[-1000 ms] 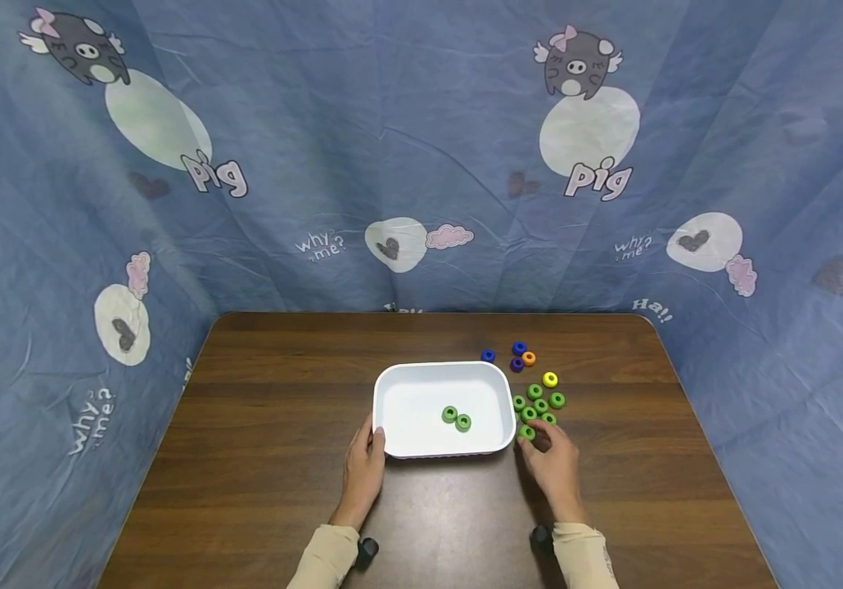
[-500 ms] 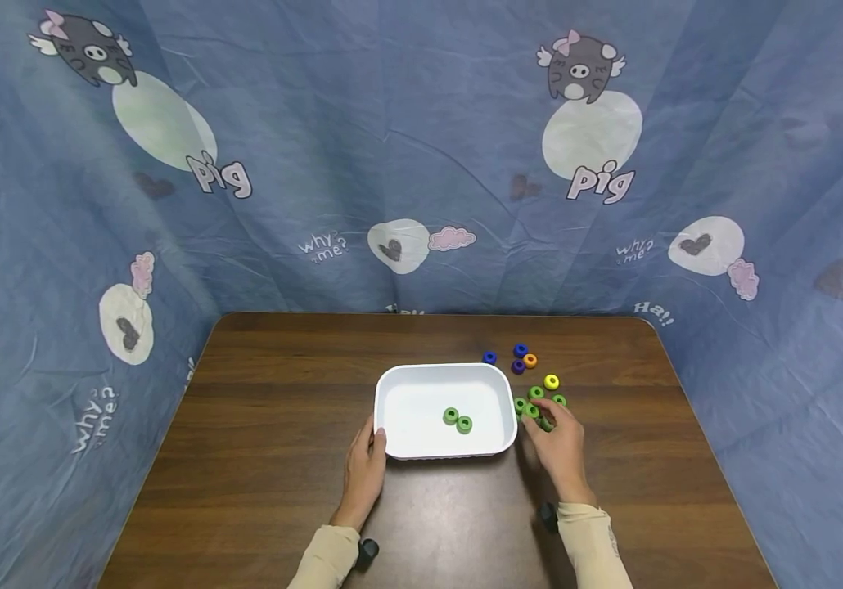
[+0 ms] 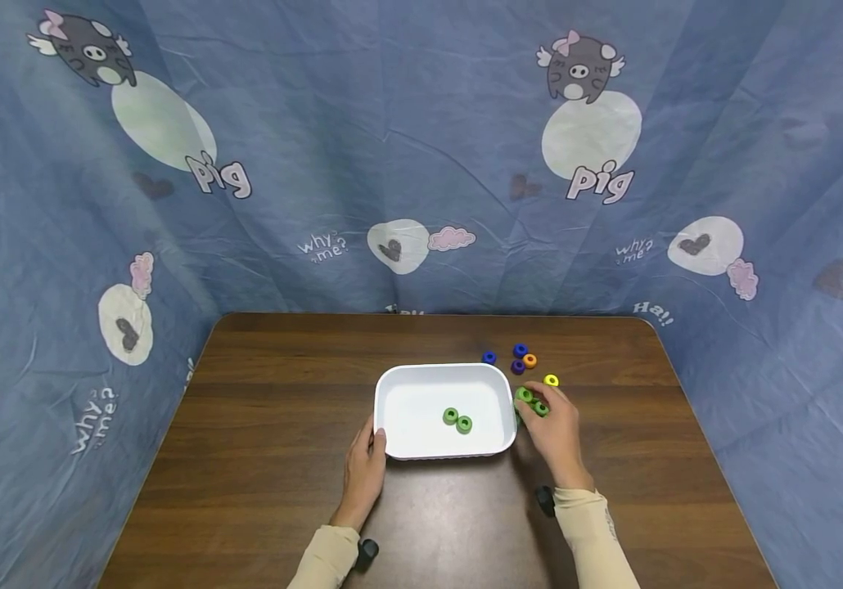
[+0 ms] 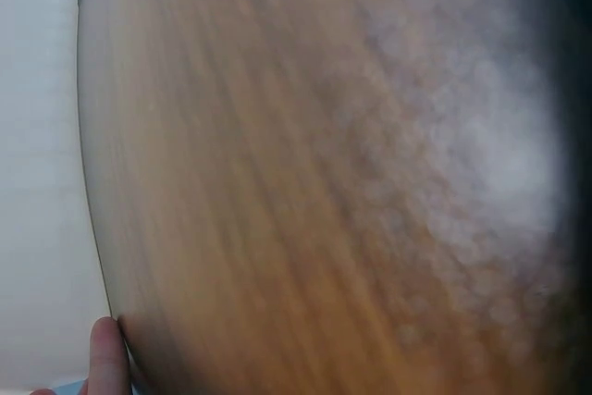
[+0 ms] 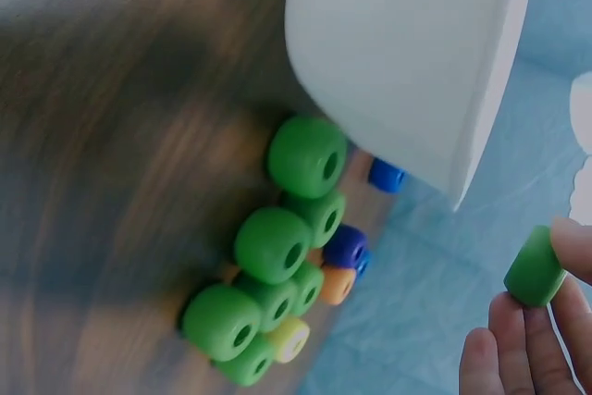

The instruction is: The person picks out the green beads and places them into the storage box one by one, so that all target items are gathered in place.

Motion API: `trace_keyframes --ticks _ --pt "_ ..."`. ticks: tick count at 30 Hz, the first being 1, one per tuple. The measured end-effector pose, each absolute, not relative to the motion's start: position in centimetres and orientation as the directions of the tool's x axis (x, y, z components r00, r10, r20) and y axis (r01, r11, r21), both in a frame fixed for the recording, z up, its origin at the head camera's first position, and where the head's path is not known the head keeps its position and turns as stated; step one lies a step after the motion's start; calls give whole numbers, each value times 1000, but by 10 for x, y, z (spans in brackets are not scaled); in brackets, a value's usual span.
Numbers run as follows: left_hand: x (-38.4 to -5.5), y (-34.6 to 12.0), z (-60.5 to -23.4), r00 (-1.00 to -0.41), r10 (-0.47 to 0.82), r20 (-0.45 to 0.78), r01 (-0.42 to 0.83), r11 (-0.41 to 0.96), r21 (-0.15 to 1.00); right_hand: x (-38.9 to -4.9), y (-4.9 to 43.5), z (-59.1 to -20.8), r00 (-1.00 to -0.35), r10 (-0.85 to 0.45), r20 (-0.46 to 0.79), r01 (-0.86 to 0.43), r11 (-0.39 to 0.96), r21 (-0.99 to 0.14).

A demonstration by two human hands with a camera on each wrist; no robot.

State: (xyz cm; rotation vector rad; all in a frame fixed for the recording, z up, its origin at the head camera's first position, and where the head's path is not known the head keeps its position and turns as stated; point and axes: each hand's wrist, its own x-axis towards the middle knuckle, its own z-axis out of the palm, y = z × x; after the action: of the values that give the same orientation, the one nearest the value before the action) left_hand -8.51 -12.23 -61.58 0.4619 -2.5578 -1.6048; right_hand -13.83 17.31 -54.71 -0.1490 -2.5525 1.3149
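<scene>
A white rectangular tray (image 3: pixel 414 401) stands on the table with two green beads (image 3: pixel 457 420) inside. My left hand (image 3: pixel 365 470) grips its left end, the thumb (image 4: pixel 108 358) over the rim. At the tray's right side, my right hand (image 3: pixel 556 429) pinches a green bead (image 5: pixel 536 266) between thumb and fingers, above the table. Below that hand lies a cluster of loose green beads (image 5: pixel 272 245), partly hidden by it in the head view.
Beyond the green cluster are a yellow bead (image 3: pixel 551 380), an orange bead (image 3: pixel 529 361), a purple bead (image 3: pixel 518 367) and two blue beads (image 3: pixel 520 350). The brown wooden table (image 3: pixel 259 442) meets a blue patterned cloth (image 3: pixel 421 147) at its back edge.
My right hand has taken hold of a green bead from the near side of the cluster and lifted it, moving away from me. The left hand and tray stay in place.
</scene>
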Motion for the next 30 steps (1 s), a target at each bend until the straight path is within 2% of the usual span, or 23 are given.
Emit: trace_keyframes --ticks 30 --pt "-84 -123 -615 -952 -290 -96 -211 399 892 -143 127 -547 -969 0 246 -192 625 -757"
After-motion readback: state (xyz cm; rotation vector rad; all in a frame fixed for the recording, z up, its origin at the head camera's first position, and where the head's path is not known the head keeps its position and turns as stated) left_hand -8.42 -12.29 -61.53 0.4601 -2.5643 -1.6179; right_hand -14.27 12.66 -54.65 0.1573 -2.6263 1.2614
